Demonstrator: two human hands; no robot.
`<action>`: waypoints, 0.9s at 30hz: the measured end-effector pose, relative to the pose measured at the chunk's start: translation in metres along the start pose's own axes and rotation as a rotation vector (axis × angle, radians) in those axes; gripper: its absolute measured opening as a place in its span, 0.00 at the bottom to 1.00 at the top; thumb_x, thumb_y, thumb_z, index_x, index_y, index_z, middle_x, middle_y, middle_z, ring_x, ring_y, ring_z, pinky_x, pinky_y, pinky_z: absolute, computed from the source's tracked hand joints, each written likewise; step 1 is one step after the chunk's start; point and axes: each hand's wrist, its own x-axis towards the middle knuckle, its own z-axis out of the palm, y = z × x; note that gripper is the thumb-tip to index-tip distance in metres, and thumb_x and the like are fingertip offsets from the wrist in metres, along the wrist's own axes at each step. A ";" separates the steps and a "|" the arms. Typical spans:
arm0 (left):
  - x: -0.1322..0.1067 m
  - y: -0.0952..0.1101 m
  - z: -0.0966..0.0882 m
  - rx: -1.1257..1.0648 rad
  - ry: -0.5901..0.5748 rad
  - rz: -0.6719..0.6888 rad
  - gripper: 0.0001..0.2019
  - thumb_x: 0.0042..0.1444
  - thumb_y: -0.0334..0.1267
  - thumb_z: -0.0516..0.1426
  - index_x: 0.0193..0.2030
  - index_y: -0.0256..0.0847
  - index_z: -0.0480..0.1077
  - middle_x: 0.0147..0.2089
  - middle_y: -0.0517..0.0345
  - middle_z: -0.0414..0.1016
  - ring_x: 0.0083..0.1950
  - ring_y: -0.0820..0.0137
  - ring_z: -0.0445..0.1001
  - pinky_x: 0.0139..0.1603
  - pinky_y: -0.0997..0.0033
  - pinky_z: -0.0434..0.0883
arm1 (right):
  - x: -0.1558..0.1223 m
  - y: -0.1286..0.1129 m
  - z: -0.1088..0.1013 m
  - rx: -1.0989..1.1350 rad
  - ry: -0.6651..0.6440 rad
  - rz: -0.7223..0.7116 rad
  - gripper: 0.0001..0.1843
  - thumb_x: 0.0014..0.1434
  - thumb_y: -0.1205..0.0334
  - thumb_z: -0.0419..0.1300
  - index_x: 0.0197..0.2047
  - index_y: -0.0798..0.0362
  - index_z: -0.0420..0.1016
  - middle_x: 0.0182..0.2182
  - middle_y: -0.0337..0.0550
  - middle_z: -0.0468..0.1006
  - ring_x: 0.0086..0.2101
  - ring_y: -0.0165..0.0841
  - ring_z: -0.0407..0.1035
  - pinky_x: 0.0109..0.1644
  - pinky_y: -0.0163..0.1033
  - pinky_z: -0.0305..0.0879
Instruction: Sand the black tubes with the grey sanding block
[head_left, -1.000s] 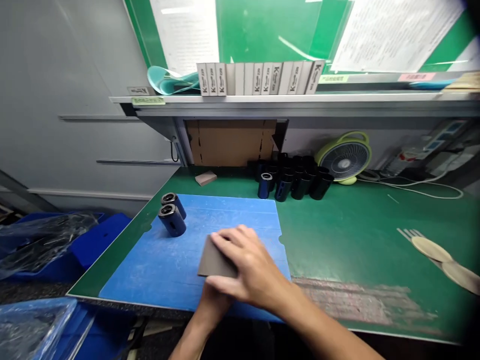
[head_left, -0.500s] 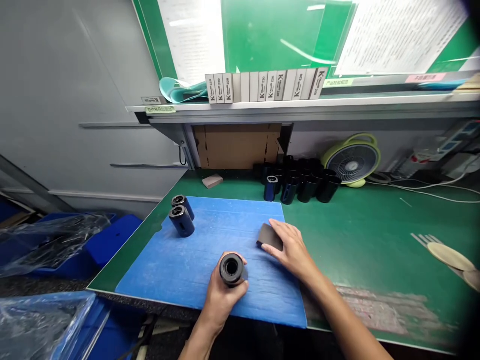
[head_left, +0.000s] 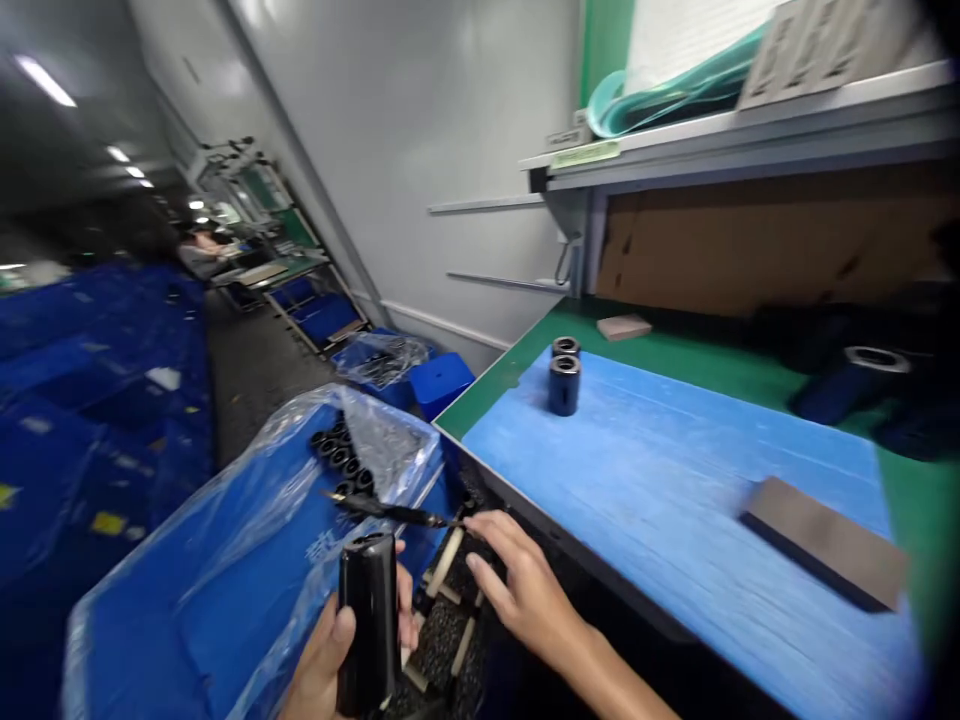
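Observation:
My left hand (head_left: 319,650) is wrapped around a glossy black hollow cylinder (head_left: 367,620), held upright at the bench's front left, beside a plastic-lined blue bin. My right hand (head_left: 529,595) is at the bench edge with its fingers stretched out and the thumb apart. Its fingertips are at the thin end of a slim black tool (head_left: 397,512) with a brass-coloured tip, whose kind I cannot make out. On the blue mat (head_left: 660,470) lies a grey-brown rectangular block (head_left: 829,540), away from both hands. Two dark cylinders (head_left: 564,385) stand at the mat's far left corner.
The lined blue bin (head_left: 247,590) holds several black cylinders (head_left: 341,455). Behind it are another lined bin (head_left: 382,360) and a blue box (head_left: 441,385). More dark cylinders (head_left: 855,385) are on the green bench at right. A shelf (head_left: 720,145) overhangs the back.
The view has swung left towards the bins. My right hand has let go of the block and moved left to the slim tool. My left hand has carried its cylinder left off the mat.

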 end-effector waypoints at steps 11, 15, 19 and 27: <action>-0.034 -0.018 -0.061 -0.329 0.136 -0.006 0.27 0.68 0.56 0.50 0.66 0.42 0.64 0.40 0.53 0.72 0.28 0.70 0.73 0.32 0.66 0.73 | 0.108 0.011 0.132 0.016 -0.080 -0.082 0.05 0.67 0.61 0.58 0.45 0.53 0.72 0.40 0.47 0.72 0.41 0.41 0.70 0.47 0.47 0.70; -0.028 -0.035 -0.063 -0.455 0.054 -0.084 0.29 0.69 0.60 0.43 0.69 0.48 0.60 0.39 0.55 0.73 0.20 0.76 0.67 0.20 0.74 0.68 | 0.113 -0.011 0.105 0.075 -0.003 -0.118 0.07 0.71 0.57 0.53 0.45 0.51 0.68 0.40 0.45 0.71 0.42 0.38 0.69 0.49 0.43 0.68; -0.010 -0.075 -0.067 -0.500 0.013 -0.285 0.30 0.68 0.59 0.47 0.67 0.42 0.62 0.40 0.52 0.75 0.22 0.72 0.71 0.22 0.70 0.71 | 0.089 -0.047 0.023 0.103 -0.046 -0.182 0.10 0.72 0.54 0.53 0.50 0.50 0.67 0.46 0.46 0.73 0.46 0.36 0.70 0.53 0.42 0.67; 0.070 -0.197 -0.087 -0.509 0.154 -0.655 0.19 0.66 0.51 0.57 0.51 0.34 0.70 0.33 0.53 0.76 0.25 0.72 0.74 0.23 0.75 0.70 | -0.051 -0.040 -0.035 -0.625 -0.715 0.192 0.08 0.70 0.56 0.54 0.42 0.48 0.72 0.31 0.42 0.78 0.28 0.40 0.75 0.29 0.40 0.60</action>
